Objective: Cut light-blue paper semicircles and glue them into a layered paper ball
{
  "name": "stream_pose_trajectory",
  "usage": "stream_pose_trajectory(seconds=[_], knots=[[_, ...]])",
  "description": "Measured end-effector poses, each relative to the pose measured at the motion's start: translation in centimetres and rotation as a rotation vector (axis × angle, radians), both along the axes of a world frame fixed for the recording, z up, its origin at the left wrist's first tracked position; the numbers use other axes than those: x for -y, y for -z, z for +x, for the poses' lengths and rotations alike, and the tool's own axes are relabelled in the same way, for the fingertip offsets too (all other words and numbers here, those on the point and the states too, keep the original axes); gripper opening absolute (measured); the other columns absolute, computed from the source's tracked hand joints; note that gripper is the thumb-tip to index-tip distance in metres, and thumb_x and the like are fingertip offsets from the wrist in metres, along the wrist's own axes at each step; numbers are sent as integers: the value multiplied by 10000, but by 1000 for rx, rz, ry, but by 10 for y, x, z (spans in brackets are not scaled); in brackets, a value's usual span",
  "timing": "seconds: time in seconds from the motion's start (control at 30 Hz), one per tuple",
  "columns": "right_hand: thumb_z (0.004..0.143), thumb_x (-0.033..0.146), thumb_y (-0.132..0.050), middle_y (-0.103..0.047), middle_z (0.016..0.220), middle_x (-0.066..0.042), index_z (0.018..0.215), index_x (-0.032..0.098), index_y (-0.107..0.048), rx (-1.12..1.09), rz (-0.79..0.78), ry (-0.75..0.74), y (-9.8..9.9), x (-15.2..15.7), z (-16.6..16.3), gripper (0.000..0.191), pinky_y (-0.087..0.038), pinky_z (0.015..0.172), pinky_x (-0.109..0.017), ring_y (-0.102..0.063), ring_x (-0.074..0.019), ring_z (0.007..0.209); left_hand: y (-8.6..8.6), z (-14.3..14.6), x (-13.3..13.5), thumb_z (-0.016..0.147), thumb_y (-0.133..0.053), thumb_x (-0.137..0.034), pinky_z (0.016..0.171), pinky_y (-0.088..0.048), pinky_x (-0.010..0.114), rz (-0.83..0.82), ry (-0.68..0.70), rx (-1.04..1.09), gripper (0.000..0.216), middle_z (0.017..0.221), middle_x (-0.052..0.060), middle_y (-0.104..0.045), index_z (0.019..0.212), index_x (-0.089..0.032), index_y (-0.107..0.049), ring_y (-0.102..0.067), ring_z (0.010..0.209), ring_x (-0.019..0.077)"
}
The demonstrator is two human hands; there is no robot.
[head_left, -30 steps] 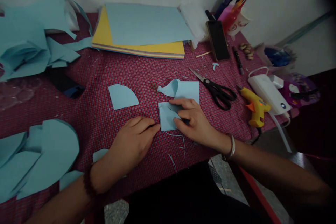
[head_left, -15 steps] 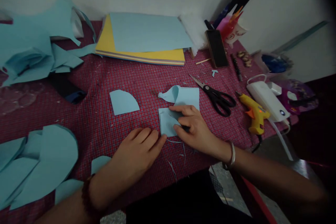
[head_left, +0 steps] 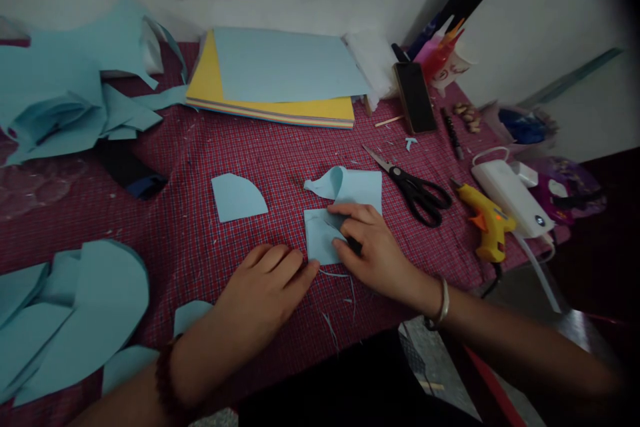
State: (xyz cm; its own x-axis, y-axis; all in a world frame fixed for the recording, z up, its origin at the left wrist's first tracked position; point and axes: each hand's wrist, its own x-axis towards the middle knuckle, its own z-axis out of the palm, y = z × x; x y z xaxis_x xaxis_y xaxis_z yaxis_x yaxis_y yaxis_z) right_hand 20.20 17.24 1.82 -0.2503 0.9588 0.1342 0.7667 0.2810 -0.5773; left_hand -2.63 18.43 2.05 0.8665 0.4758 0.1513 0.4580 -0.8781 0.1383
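Observation:
A small square piece of light blue paper lies flat on the cloth in front of me. My left hand rests palm down at its left, fingers lying on the cloth and one fingertip at the paper's lower left corner. Across the paper's right side is my right hand, its index finger stretched to the upper edge and its thumb bent apart on the surface. A dark patch under that palm cannot be made out. Just behind lies a curled blue paper piece, partly hidden by the right hand.
Black-handled scissors lie at the right, beside a yellow glue gun and a white power strip. A blue quarter-circle lies left of centre. Blue cutouts cover the left; a paper stack and phone sit behind.
The view has shifted slightly. Both hands stay almost in place, with the right fingers still on the blue paper and the left fingertip at its corner.

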Motion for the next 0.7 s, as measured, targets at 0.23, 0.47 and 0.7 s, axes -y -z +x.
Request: stream_pose_trajectory(seconds=[0.23,0.47,0.7], knots=[[840,157,-589,-615,1245,-99,685,211,-472,16,15,2,2,1,-1,202,-428,936,-497,-547,-284,1101,2,-1,2,877,-432,-48,832,-443,377,25,-1,18,375,1014,70,-672,1211,-139,-575,-572,912,223],[835,154,-593,-616,1241,-90,669,207,-458,23,10,8,3,1,-1,220,-431,927,-485,-550,-275,1100,4,-2,1,879,-463,-50,856,-436,383,-9,6,24,361,1033,59,-674,1203,-145,-590,-568,940,223],[842,165,-594,-612,1251,-95,678,204,-472,29,12,1,5,0,-1,207,-430,929,-485,-554,-281,1105,2,-1,-1,912,-408,-60,848,-438,355,4,-3,45,347,1045,48,-693,1152,-181,-628,-583,933,197]])
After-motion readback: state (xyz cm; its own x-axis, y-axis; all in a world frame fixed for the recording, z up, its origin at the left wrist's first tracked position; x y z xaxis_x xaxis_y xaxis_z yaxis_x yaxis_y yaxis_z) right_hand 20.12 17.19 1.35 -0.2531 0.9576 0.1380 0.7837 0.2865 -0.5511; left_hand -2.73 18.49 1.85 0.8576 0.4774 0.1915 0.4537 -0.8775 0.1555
